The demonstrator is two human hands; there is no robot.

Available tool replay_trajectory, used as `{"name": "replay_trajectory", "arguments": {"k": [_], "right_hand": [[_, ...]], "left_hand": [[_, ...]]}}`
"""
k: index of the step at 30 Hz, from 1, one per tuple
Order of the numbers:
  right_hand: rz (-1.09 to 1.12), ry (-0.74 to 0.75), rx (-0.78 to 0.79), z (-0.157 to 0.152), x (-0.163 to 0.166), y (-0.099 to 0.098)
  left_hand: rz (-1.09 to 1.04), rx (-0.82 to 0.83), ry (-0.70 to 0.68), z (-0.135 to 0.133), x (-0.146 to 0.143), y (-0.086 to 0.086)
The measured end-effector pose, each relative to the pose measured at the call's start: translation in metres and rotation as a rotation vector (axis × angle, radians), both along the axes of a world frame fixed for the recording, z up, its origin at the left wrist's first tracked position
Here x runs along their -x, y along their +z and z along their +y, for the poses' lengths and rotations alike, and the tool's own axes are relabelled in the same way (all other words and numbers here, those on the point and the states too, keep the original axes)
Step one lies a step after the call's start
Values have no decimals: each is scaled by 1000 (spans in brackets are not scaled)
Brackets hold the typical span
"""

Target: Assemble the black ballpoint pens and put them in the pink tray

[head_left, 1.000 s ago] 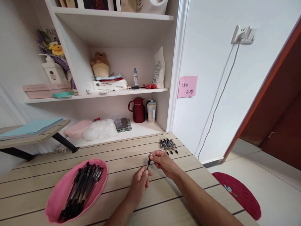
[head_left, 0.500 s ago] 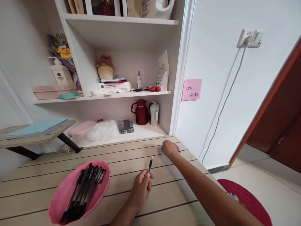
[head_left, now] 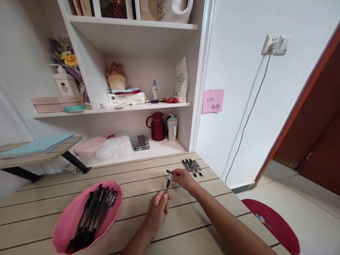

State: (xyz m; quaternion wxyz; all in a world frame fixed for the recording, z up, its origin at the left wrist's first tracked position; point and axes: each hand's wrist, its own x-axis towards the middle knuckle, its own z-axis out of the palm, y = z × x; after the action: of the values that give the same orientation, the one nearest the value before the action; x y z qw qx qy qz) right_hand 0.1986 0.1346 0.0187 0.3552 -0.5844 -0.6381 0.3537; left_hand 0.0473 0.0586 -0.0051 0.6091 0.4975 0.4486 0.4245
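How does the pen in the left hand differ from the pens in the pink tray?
Pose: the held pen points away from the person, above the table; the tray pens lie bunched in the pink tray.
Contact: the held pen is gripped by the left hand, with the right hand at its far end; neither hand touches the tray pens.
Shared: both show black parts.
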Motion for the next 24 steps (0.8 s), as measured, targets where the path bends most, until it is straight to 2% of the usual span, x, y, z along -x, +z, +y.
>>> {"name": "replay_trajectory", "arguments": {"k": [2,4,8,12,17,24], "right_hand": [[351,42,110,-4,-7,4],[592,45,138,-7,-12,8],[810,16,99,-10,-14,16],[809,56,91,-13,-9,23],[694,118,75,-17,-5,27],[531,216,196,-21,-1,21]], "left_hand": [[22,-10,-23,1,0,-1],[37,-13,-41,2,1,-2],[54,12,-69,6,2,-3],[64,-3,-74,5,2,-4],[75,-12,-43,1,0,-1],[69,-6,-36,0,0,2]]}}
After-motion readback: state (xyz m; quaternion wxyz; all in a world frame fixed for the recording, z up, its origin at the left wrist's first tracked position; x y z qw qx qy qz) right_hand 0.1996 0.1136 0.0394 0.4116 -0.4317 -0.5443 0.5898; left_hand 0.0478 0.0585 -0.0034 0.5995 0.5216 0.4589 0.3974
